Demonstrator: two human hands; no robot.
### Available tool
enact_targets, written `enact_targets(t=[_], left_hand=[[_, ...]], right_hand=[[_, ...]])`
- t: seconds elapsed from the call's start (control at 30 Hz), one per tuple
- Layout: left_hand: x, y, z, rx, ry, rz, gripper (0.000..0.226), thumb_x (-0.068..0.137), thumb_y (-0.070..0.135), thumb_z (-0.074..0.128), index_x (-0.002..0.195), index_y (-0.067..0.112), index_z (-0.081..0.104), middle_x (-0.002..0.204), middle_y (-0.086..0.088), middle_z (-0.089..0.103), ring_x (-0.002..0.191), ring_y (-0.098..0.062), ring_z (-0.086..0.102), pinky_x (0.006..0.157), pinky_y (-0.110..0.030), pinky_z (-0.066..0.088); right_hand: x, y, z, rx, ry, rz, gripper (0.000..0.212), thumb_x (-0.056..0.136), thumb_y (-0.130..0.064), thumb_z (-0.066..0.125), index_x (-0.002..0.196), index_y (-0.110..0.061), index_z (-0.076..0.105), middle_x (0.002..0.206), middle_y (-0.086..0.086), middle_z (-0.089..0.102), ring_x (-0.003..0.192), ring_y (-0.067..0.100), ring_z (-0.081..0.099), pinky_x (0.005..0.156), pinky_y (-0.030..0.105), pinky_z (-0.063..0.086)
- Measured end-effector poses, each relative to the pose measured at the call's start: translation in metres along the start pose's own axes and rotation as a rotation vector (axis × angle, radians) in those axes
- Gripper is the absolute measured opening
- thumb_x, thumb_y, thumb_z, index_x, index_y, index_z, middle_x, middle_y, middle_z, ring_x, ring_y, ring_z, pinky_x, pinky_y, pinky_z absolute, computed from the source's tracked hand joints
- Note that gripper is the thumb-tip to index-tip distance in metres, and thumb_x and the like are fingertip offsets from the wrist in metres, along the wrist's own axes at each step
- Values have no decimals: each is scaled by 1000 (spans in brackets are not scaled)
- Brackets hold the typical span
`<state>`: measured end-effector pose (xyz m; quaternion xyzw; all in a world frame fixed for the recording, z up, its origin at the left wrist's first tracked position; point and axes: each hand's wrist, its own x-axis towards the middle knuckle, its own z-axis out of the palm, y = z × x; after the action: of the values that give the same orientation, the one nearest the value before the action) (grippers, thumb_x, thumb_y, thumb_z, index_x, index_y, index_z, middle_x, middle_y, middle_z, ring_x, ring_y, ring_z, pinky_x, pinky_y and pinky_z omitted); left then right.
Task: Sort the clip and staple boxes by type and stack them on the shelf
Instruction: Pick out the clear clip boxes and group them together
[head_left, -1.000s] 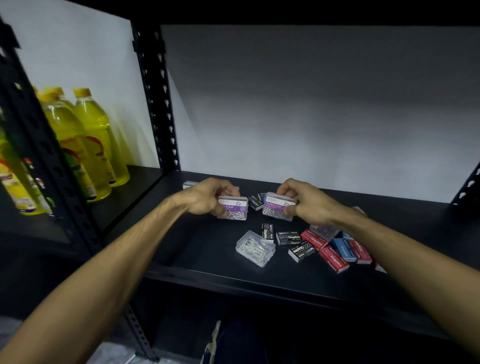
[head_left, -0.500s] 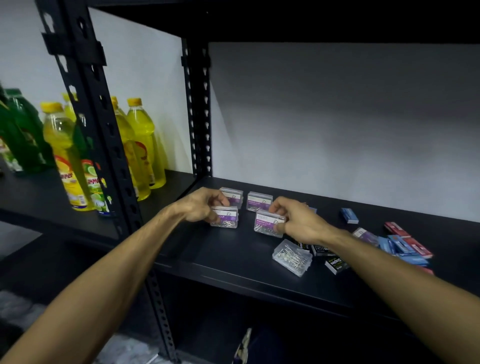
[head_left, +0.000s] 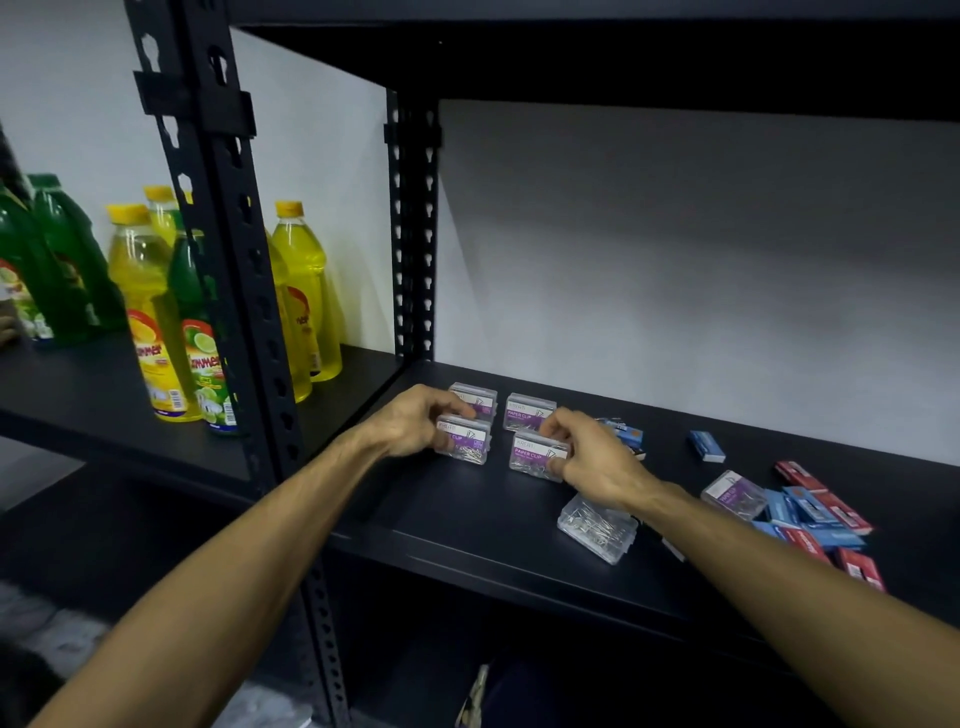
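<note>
Clear plastic paper clip boxes with purple labels stand in 2 rows near the back left corner of the black shelf (head_left: 467, 525). The left hand (head_left: 415, 427) curls its fingers round the front left clip box (head_left: 464, 445), which rests on the shelf. The right hand (head_left: 592, 460) grips the front right clip box (head_left: 535, 457) from its right side, with the thumb on the front face; this box also sits on the shelf, just beside the other one. Behind them stand 2 more boxes of the same kind, the back left clip box (head_left: 478, 400) partly hidden by the left fingers and the back right clip box (head_left: 529, 411).

Nearer the front edge, a clear unlabelled box of clips (head_left: 597, 526) lies tilted, under the right wrist. Another labelled clip box (head_left: 733, 493) leans against a loose pile of red and blue staple boxes (head_left: 815, 519) toward the right end of the shelf. A single blue staple box (head_left: 706, 446) lies apart, nearer the back edge. On the neighbouring shelf at the left stand yellow bottles (head_left: 304, 291) and green bottles (head_left: 57, 260).
</note>
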<state>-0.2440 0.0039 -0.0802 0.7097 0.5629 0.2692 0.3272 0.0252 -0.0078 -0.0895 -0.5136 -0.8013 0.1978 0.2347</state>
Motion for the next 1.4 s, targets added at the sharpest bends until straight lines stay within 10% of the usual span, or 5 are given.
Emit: enact_targets(t=[0.53, 1.03, 1.23, 1.4], left_hand=[[14, -8, 6, 94, 93, 35, 49, 77, 1, 78, 120, 24, 70, 112, 8, 71, 101, -8, 66, 98, -30, 51], [11, -2, 1, 226, 203, 62, 54, 78, 23, 81, 128, 28, 61, 107, 10, 64, 87, 1, 61, 76, -11, 47], [7, 30, 1, 330, 442, 156, 42, 85, 48, 68, 123, 34, 61, 111, 5, 53, 93, -9, 56, 79, -29, 50], [-8, 85, 38, 393, 201, 286, 34, 85, 42, 69, 118, 35, 63, 103, 11, 62, 92, -8, 61, 74, -23, 48]], right_hand=[[11, -3, 13, -15, 80, -13, 34, 87, -8, 69, 113, -26, 58, 111, -9, 50, 103, 8, 50, 71, 9, 33], [11, 0, 14, 23, 110, -62, 42, 86, -12, 70, 125, -21, 56, 119, -7, 46, 107, 8, 52, 89, 20, 42], [0, 5, -23, -8, 193, -84, 32, 89, -23, 69, 119, -22, 59, 115, -6, 48, 95, 7, 52, 78, 21, 43], [-25, 26, -68, -32, 237, -14, 23, 90, -19, 67, 112, -20, 64, 113, -2, 55, 98, 13, 57, 84, 27, 49]])
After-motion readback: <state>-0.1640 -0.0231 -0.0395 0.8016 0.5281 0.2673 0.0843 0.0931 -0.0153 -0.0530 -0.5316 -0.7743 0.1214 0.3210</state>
